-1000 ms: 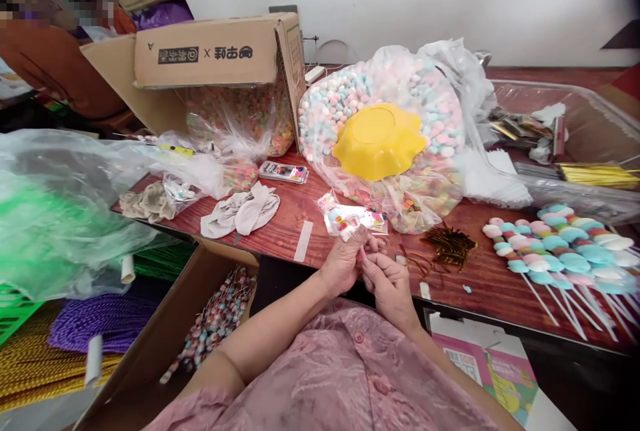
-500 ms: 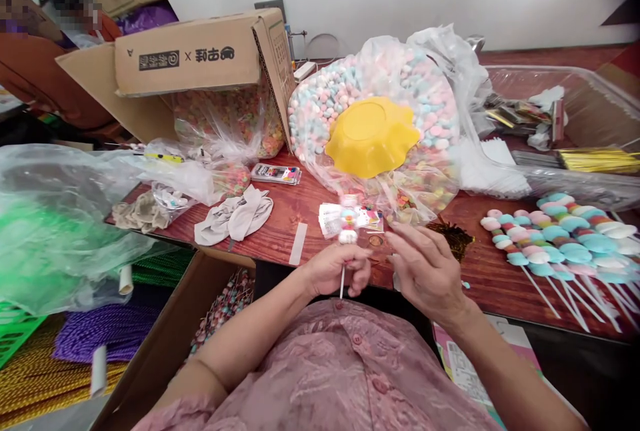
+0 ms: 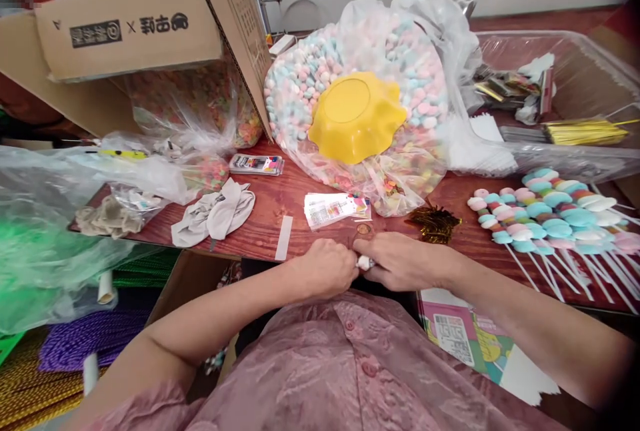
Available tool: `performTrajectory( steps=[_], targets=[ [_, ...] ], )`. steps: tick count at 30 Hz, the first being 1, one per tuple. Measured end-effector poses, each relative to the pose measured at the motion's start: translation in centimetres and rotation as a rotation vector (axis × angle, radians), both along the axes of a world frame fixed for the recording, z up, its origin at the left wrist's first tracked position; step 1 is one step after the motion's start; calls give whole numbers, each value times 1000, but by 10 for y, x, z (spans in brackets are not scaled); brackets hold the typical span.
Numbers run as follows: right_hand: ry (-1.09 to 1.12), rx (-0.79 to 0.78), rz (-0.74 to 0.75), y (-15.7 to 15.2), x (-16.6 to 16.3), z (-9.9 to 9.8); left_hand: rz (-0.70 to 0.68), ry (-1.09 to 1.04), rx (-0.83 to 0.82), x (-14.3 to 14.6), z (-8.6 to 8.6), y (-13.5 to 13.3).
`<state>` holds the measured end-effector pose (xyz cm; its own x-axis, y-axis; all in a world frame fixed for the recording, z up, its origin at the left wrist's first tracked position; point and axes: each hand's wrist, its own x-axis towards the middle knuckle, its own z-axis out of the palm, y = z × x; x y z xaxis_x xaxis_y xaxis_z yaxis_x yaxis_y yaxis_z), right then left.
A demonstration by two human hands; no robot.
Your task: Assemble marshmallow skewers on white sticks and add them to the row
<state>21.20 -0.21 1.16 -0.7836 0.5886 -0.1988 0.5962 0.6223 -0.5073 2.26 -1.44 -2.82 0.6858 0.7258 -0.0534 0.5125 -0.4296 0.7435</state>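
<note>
My left hand (image 3: 327,267) and my right hand (image 3: 395,261) meet at the table's front edge, both closed around a small candy skewer (image 3: 365,262); only a white bit of it shows between the fingers. Just beyond the hands lies a stack of small printed labels (image 3: 333,208) and a pile of gold twist ties (image 3: 433,223). A row of finished pastel marshmallow skewers (image 3: 547,215) lies to the right.
A big clear bag of pastel marshmallows (image 3: 350,57) with a yellow bowl (image 3: 355,116) on it sits behind. An open cardboard box (image 3: 130,24), white gloves (image 3: 215,212), a clear tray (image 3: 575,84) and plastic bags (image 3: 60,217) surround the red table (image 3: 280,197).
The left hand lowered the skewer from upright above the table to the table's edge. The right hand, open half a second ago, closed onto it. The camera tilted down.
</note>
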Motion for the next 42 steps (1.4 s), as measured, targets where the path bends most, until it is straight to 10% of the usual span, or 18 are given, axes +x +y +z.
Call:
performTrajectory(
  steps=[7, 14, 18, 21, 27, 32, 36, 42],
  targets=[
    [37, -312, 75, 30, 11, -2, -58, 93, 89, 3, 9, -10],
    [91, 573, -132, 8, 10, 20, 287, -467, -713, -12, 8, -5],
    [218, 740, -32, -1, 13, 4, 154, -663, -1183, -13, 11, -3],
    [157, 604, 77, 1, 16, -11, 38, -484, -920, -11, 10, -5],
    [-18, 162, 72, 14, 18, -9, 33, 135, 268, -4, 0, -8],
    [-9, 268, -105, 10, -2, -9, 76, 115, 520, -9, -12, 3],
    [205, 681, -341, -10, -23, -15, 209, -227, 252, -12, -14, 14],
    [340, 904, -470, -27, -14, -34, 467, -545, -669, -5, -16, 5]
  ],
)
